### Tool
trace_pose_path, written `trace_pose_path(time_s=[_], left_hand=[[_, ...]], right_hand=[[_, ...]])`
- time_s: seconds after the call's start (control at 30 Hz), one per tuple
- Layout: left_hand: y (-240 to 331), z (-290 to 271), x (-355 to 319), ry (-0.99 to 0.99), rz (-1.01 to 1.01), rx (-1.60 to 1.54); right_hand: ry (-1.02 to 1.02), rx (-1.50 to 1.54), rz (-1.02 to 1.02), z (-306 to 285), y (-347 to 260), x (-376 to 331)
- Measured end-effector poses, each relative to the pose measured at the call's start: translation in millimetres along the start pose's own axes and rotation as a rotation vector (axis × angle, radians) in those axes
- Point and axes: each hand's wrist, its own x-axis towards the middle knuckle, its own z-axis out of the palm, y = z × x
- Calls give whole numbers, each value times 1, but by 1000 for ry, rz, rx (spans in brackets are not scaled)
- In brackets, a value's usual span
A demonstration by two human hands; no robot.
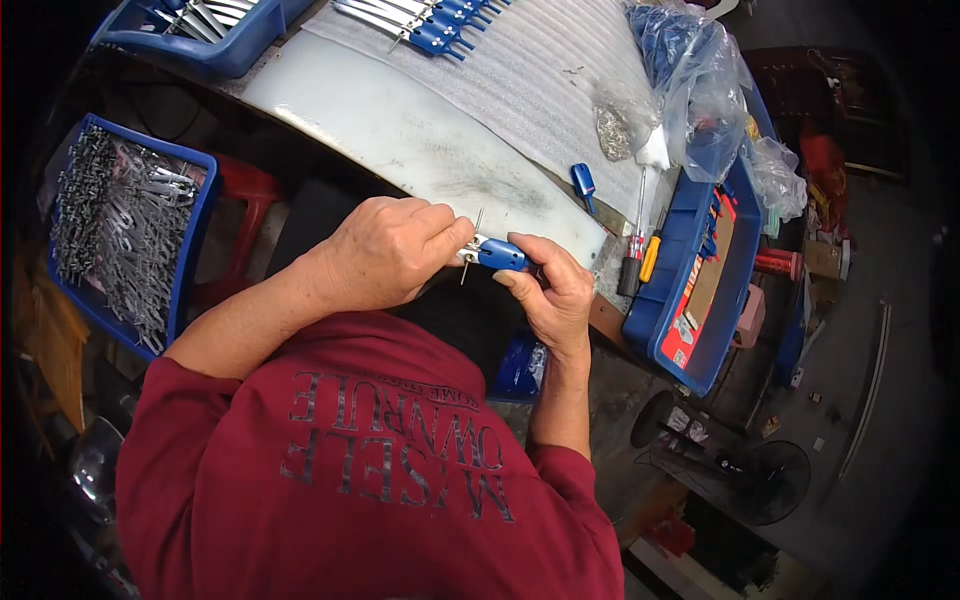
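Close to the near edge of the bench, both hands grip one small tool with a blue plastic handle (501, 254) and a silvery metal end; I cannot make out its exact kind. My left hand (385, 248) is closed around the metal end, hiding most of it. A thin metal pin (466, 272) sticks out crosswise beside the left fingers. My right hand (553, 297) pinches the blue handle between thumb and fingers. Beyond the right hand, a separate blue handle piece (583, 182) lies on the bench.
Several finished-looking blue-handled pieces (432, 38) lie in a row on foam sheet (540, 70). Screwdrivers, one red-black (631, 262) and one yellow (650, 259), lie by a blue bin (642, 330). Left stands a blue crate (205, 215) of metal parts. A fan (765, 482) is lower right.
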Motion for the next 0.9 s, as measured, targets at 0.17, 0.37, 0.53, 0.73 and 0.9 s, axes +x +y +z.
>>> trace_pose_path(time_s=[0.17,0.37,0.53,0.73,0.9], left_hand=[[-1,1,0,1,8,-1],[-5,3,1,17,34,26],[-11,4,2,31,47,52],[-18,1,6,-1,26,76],[-26,0,11,-6,14,99]], right_hand=[[-10,13,38,-1,-1,0],[-22,74,63,-3,1,0],[-10,199,118,-8,8,-1],[7,121,112,-15,21,-1],[54,107,187,-19,23,0]])
